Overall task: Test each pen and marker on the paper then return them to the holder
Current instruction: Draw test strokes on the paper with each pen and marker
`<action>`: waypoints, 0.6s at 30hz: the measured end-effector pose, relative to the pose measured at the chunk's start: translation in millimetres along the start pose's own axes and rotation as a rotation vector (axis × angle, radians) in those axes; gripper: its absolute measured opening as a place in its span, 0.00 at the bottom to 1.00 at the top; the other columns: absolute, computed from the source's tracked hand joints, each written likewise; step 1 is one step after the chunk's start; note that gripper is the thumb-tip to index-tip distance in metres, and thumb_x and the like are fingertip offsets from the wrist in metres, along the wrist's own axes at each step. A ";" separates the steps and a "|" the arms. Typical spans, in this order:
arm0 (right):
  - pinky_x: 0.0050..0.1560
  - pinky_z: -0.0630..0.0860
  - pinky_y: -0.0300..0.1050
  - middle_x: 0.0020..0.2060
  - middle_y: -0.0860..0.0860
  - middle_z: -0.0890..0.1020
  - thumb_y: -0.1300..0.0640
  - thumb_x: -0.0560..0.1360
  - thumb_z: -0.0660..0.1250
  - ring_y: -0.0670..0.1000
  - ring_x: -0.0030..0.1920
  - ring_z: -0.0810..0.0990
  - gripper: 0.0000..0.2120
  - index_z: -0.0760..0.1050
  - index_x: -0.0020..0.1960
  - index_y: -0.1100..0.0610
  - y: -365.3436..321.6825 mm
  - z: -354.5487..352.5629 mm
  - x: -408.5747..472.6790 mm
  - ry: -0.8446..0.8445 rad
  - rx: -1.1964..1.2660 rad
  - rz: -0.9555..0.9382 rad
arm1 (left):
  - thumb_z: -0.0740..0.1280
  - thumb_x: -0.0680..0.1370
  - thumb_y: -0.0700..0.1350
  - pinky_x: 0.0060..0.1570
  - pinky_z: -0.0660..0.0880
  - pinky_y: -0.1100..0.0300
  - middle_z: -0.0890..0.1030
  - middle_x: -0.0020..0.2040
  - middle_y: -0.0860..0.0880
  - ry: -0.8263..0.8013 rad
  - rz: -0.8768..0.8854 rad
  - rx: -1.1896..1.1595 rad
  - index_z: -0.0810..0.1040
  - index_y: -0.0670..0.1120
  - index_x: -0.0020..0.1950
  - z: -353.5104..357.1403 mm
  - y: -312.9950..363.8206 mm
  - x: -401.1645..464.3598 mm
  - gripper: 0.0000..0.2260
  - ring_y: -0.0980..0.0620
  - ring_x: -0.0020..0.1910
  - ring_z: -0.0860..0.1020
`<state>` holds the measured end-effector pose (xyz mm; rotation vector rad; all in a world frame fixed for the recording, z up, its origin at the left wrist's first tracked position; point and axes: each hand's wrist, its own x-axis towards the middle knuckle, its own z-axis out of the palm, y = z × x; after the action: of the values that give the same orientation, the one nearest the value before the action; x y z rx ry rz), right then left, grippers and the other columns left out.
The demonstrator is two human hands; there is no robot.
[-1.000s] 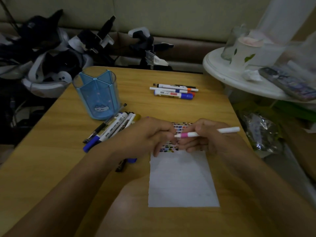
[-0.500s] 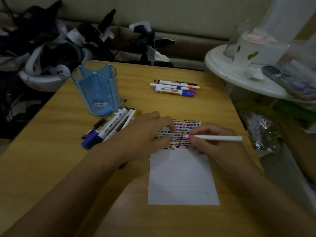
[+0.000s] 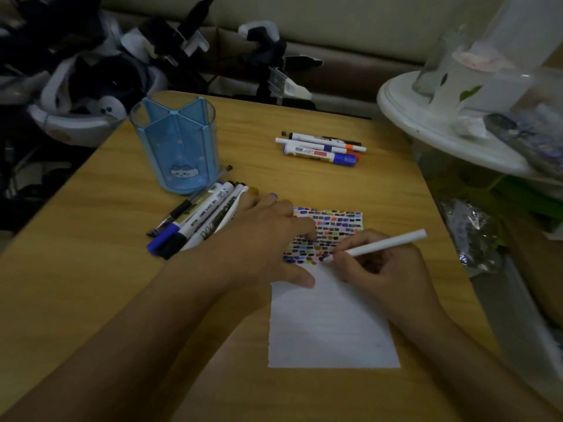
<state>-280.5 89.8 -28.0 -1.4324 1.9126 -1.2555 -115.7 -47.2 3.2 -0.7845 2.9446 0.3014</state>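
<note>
The right hand [image 3: 387,269] pinches a white pen [image 3: 377,245] between its fingers [image 3: 350,254], tip down on the paper [image 3: 332,324] at the lower edge of a block of coloured test marks [image 3: 335,226], the barrel slanting up and away to the right. The left hand [image 3: 268,236] lies flat, its fingers spread and pressing the paper's upper left part. Below both hands the sheet is blank down to its near edge, and bare counter [image 3: 91,284] lies to the left of the left forearm. Just left of the left fingers a cluster of markers [image 3: 198,220] lies on the counter, touching one another, partly under the hand. Beyond them stands the blue holder [image 3: 176,147], upright, its divided compartments showing nothing inside. Farther off, beyond the right fingers, another small group of pens [image 3: 320,146] lies side by side. To the right of the counter's edge a white round table [image 3: 426,117] carries blurred things; dark gear [image 3: 91,80] is heaped beyond the far left corner, against a pale sofa [image 3: 335,19].
</note>
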 end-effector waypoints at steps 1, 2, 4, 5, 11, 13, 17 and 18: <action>0.34 0.79 0.43 0.34 0.47 0.84 0.60 0.74 0.74 0.49 0.35 0.82 0.06 0.83 0.43 0.49 0.3 0.8 0.2 -0.004 0.002 -0.002 | 0.64 0.70 0.72 0.65 0.54 0.50 0.69 0.65 0.54 0.002 0.001 0.000 0.66 0.64 0.70 -0.1 0.1 0.1 0.31 0.51 0.66 0.62; 0.33 0.78 0.42 0.34 0.47 0.84 0.60 0.74 0.74 0.49 0.35 0.81 0.06 0.83 0.43 0.50 0.1 1.4 0.7 -0.010 0.003 -0.003 | 0.64 0.70 0.72 0.66 0.54 0.50 0.69 0.66 0.54 0.005 0.000 0.001 0.66 0.64 0.70 -0.3 0.1 0.0 0.31 0.51 0.66 0.62; 0.32 0.77 0.42 0.34 0.47 0.83 0.61 0.73 0.75 0.49 0.35 0.81 0.06 0.83 0.43 0.50 -0.2 3.3 0.9 -0.019 0.002 -0.007 | 0.65 0.70 0.72 0.67 0.54 0.49 0.70 0.66 0.54 0.009 0.000 -0.006 0.66 0.64 0.69 0.0 -0.3 -0.2 0.30 0.51 0.67 0.62; 0.32 0.77 0.42 0.34 0.48 0.83 0.61 0.73 0.75 0.48 0.34 0.80 0.06 0.84 0.43 0.50 -0.3 3.6 1.4 -0.020 0.001 -0.009 | 0.65 0.69 0.72 0.67 0.54 0.49 0.70 0.66 0.54 0.011 0.000 -0.012 0.66 0.64 0.69 0.1 -0.3 0.0 0.30 0.51 0.66 0.63; 0.31 0.73 0.35 0.33 0.45 0.83 0.61 0.73 0.75 0.46 0.33 0.79 0.07 0.83 0.43 0.49 -1.6 2.8 2.7 -0.041 -0.014 -0.022 | 0.65 0.69 0.72 0.65 0.53 0.50 0.71 0.64 0.54 0.015 0.002 -0.027 0.68 0.63 0.67 0.8 -0.3 0.4 0.30 0.51 0.65 0.64; 0.31 0.73 0.34 0.33 0.44 0.83 0.61 0.73 0.75 0.45 0.33 0.79 0.07 0.83 0.43 0.49 -1.0 3.1 2.7 -0.045 -0.033 -0.026 | 0.65 0.69 0.72 0.66 0.53 0.49 0.70 0.65 0.54 0.008 0.000 -0.024 0.68 0.63 0.67 0.6 -0.2 1.0 0.30 0.51 0.66 0.63; 0.30 0.73 0.34 0.32 0.45 0.82 0.60 0.73 0.74 0.44 0.32 0.79 0.06 0.82 0.43 0.49 0.4 3.3 2.7 -0.029 -0.071 -0.018 | 0.65 0.69 0.72 0.67 0.54 0.49 0.70 0.64 0.55 0.002 -0.001 -0.024 0.67 0.64 0.67 0.4 0.2 1.4 0.29 0.52 0.66 0.63; 0.30 0.73 0.34 0.32 0.45 0.82 0.60 0.73 0.74 0.44 0.32 0.79 0.06 0.82 0.43 0.49 0.3 3.2 2.5 -0.030 -0.067 -0.021 | 0.65 0.69 0.72 0.66 0.54 0.50 0.70 0.64 0.55 0.004 0.000 -0.026 0.67 0.64 0.67 0.7 -0.1 1.1 0.29 0.52 0.65 0.63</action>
<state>-279.2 86.3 -29.4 -1.4997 1.9415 -1.1831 -116.6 -47.7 2.4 -0.7893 2.9500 0.3393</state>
